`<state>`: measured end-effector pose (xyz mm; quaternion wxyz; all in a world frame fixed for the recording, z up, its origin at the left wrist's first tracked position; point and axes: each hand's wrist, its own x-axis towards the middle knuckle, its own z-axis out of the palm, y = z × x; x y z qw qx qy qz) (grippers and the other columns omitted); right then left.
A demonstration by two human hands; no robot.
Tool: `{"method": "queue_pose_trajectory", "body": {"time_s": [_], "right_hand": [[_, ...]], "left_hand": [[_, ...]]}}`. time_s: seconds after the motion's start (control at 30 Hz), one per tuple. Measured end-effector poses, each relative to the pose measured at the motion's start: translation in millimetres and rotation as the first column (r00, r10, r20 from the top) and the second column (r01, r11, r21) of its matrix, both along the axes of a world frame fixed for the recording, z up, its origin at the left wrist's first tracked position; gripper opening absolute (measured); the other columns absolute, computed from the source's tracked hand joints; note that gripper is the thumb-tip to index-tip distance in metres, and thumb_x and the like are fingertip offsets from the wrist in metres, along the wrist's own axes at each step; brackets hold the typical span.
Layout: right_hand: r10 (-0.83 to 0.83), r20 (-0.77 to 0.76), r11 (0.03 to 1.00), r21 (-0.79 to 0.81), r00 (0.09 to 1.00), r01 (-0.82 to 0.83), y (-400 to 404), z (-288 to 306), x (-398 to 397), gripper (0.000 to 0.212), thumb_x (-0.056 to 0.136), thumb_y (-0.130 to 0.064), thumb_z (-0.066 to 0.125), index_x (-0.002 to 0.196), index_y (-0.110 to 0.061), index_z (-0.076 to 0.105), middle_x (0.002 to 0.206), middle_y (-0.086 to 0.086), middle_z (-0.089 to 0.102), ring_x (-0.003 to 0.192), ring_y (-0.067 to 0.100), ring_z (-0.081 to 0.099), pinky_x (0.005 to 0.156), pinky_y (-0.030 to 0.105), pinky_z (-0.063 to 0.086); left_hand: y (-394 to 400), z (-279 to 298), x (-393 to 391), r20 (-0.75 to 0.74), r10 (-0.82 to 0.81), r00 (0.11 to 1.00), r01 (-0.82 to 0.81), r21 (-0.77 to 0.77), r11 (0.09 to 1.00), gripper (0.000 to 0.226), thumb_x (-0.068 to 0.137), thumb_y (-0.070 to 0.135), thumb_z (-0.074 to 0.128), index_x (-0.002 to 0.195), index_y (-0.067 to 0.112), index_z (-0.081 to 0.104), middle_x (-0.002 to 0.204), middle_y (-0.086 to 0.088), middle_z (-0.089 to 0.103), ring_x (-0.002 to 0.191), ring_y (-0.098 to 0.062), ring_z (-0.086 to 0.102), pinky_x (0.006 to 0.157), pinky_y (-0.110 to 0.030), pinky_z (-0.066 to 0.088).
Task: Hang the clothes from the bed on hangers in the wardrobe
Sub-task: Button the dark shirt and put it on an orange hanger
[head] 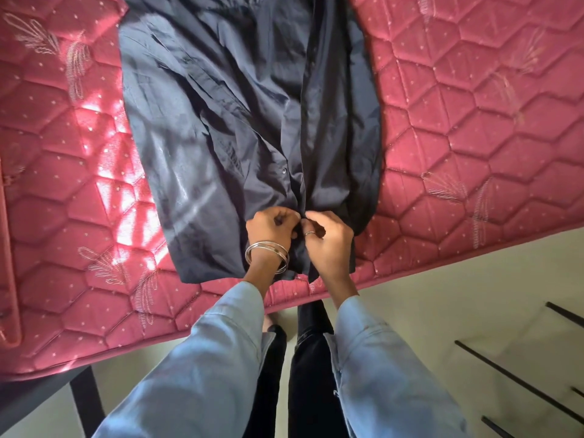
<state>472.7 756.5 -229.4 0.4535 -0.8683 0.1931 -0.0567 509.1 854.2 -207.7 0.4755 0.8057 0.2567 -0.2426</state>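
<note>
One dark navy shirt (pixel 246 121) lies spread flat on the pink quilted mattress (pixel 474 121), its long axis running from the near edge of the bed away to the far side, with the hem end nearest the person and the front placket (pixel 305 137) running up the middle. Both hands meet at the near end of that placket, just above the hem: the left hand (pixel 271 227) has its fingers curled on the left front panel, and the right hand (pixel 327 235) pinches the edge of the right panel between thumb and forefinger, so that the fingertips of the two hands nearly touch. The garment thus extends straight away from the fingers, and neither hand is clearly the nearer; the step in hand appears to be fastening or aligning a low button. One small button (pixel 284 170) shows on the left panel a little farther up. Counted: one shirt, two hands, several thin metal bangles (pixel 268 252) on the left wrist, one ring on a right finger, two light blue sleeves (pixel 202 358). A pink hanger-like bar (pixel 9 248) lies at the far left of the mattress. No wardrobe is in view.
</note>
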Motion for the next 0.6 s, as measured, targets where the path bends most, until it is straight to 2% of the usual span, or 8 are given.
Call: {"method": "queue_pose_trajectory", "body": {"time_s": [0.07,0.13,0.3,0.4,0.5,0.53,0.6], "right_hand": [[0.019,0.009,1.0,0.016,1.0,-0.019,-2,-2,-2,0.015,0.074,0.002,0.069,0.088,0.001,0.074,0.077,0.012,0.07,0.07,0.013,0.06,0.07,-0.001,0.038],[0.032,-0.003,0.998,0.047,0.999,-0.032,-4,-3,-3,0.015,0.078,-0.001,0.066,0.091,0.001,0.074,0.08,0.011,0.07,0.072,0.011,0.061,0.069,0.001,0.04],[0.123,-0.028,0.99,0.078,0.992,-0.121,-10,-8,-1,0.016,0.083,-0.002,0.063,0.094,0.002,0.073,0.083,0.012,0.071,0.076,0.01,0.061,0.068,0.002,0.041],[0.161,-0.056,0.981,0.113,0.985,-0.154,-16,-11,0,0.016,0.083,-0.005,0.067,0.096,0.0,0.074,0.084,0.01,0.072,0.071,0.008,0.062,0.067,0.012,0.05],[0.16,-0.187,0.958,0.267,0.969,-0.106,-24,-15,2,0.016,0.086,-0.008,0.067,0.098,-0.001,0.074,0.085,0.01,0.073,0.069,0.018,0.07,0.067,0.034,0.059],[0.153,-0.237,0.932,0.356,0.959,-0.061,-25,-14,4,0.014,0.087,-0.004,0.066,0.098,0.0,0.073,0.082,0.011,0.072,0.066,0.021,0.071,0.066,0.038,0.06],[0.136,-0.298,0.87,0.493,0.945,0.03,-27,-12,6,0.013,0.087,0.003,0.064,0.097,0.0,0.072,0.075,0.011,0.069,0.062,0.022,0.07,0.063,0.037,0.061]], "left_hand": [[0,-1,1,-0.006,0.02,1.0,-0.02,-0.023,1.0,0.014,0.082,0.013,0.069,0.07,0.021,0.071,0.062,-0.001,0.069,0.055,-0.012,0.067,0.066,-0.02,0.054],[3,-2,2,-0.016,0.007,1.0,-0.007,-0.051,0.999,0.018,0.082,0.011,0.07,0.069,0.022,0.07,0.061,0.003,0.068,0.05,-0.007,0.064,0.064,-0.015,0.052],[8,-6,3,-0.027,-0.027,0.999,0.024,-0.09,0.996,0.021,0.083,0.008,0.069,0.07,0.023,0.068,0.064,0.004,0.068,0.049,-0.009,0.064,0.063,-0.017,0.052],[7,-5,4,-0.028,-0.02,0.999,0.017,-0.085,0.996,0.021,0.083,0.007,0.069,0.069,0.023,0.068,0.064,0.004,0.068,0.048,-0.008,0.063,0.059,-0.015,0.051],[7,-7,5,-0.047,-0.017,0.999,0.013,-0.084,0.996,0.023,0.082,0.008,0.071,0.066,0.024,0.067,0.062,0.004,0.068,0.049,-0.007,0.065,0.063,-0.016,0.052],[7,-8,5,-0.055,-0.023,0.998,0.018,-0.081,0.997,0.023,0.081,0.008,0.071,0.066,0.025,0.067,0.06,0.005,0.068,0.049,-0.006,0.065,0.066,-0.018,0.052],[7,-9,6,-0.069,-0.052,0.996,0.047,-0.073,0.996,0.022,0.082,0.01,0.071,0.066,0.026,0.068,0.057,0.006,0.067,0.05,-0.004,0.064,0.073,-0.022,0.054]]}}
